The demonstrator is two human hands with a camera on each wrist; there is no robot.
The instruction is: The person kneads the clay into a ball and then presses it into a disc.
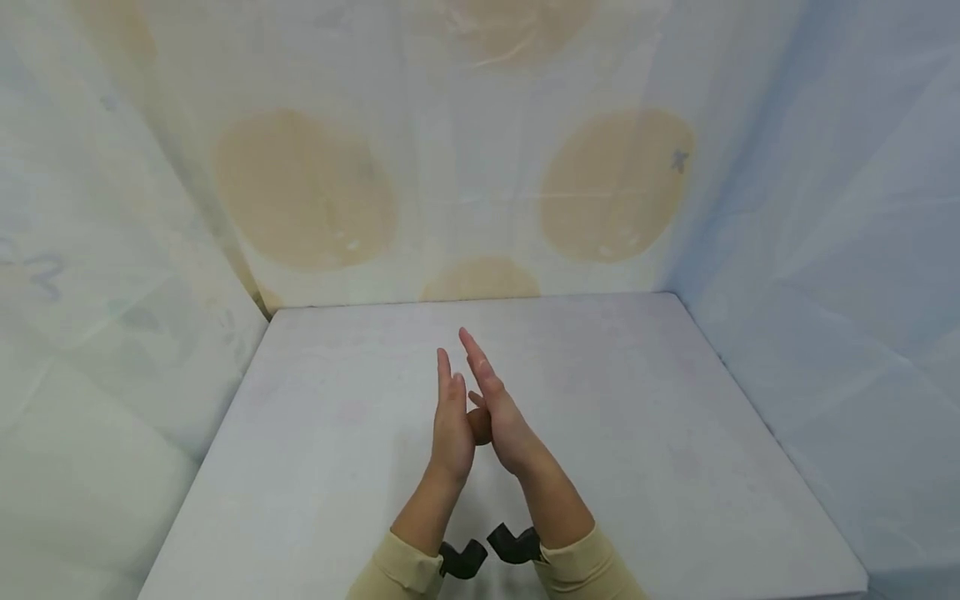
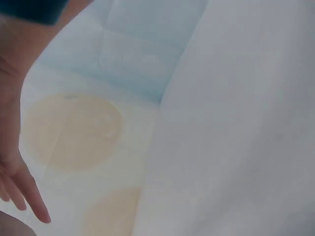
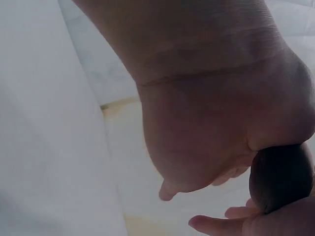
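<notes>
Both hands are raised on edge over the middle of the white table (image 1: 645,433), palms facing each other. A small round brown lump (image 1: 479,426) is pressed between the palms. The left hand (image 1: 452,421) has its fingers straight and pointing away from me. Leaning against it, the right hand (image 1: 501,408) also keeps its fingers straight and reaches a little farther. The right wrist view shows the heel of the right hand (image 3: 206,128) with the dark lump (image 3: 281,177) against it. Only the left hand's fingers (image 2: 22,184) show in the left wrist view, spread in the air.
Pale fabric walls with tan oval patches (image 1: 303,192) close in the table on the left, back and right. Black camera mounts (image 1: 462,558) sit on both wrists above beige sleeves (image 1: 585,571). Nothing else lies on the tabletop.
</notes>
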